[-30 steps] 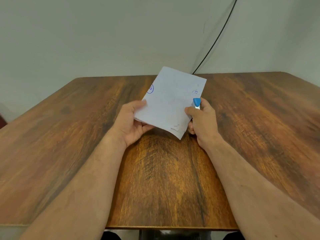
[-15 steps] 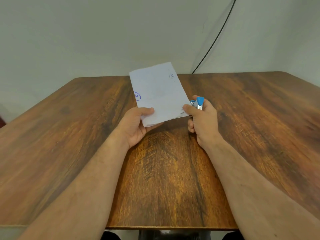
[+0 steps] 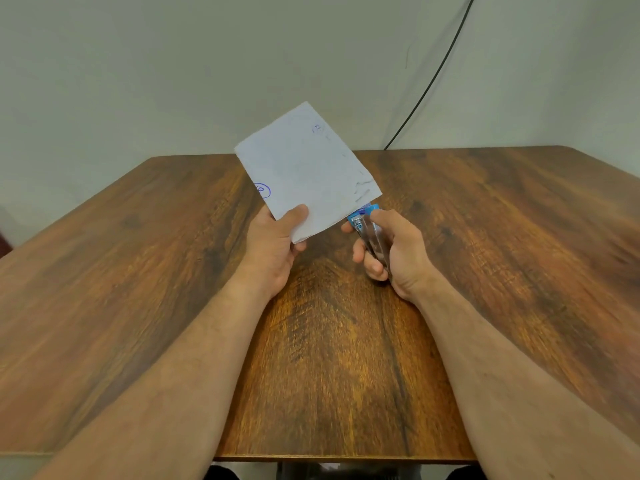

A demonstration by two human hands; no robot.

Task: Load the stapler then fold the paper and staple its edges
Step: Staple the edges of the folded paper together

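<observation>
Paper (image 3: 308, 174) was pinched at one corner by left hand (image 3: 277, 244); right hand (image 3: 388, 247) gripped stapler (image 3: 367, 226) (mouth at crumpled edge). Risk: layers could shift, staple missing one.

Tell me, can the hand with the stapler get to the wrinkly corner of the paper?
Probably yes. The right hand holds the stapler with its blue tip right beside the crumpled corner of the folded paper. The left hand grips the other bottom corner, so nothing blocks it.

Dark wooden table (image 3: 138, 289), seemingly bare.
</observation>
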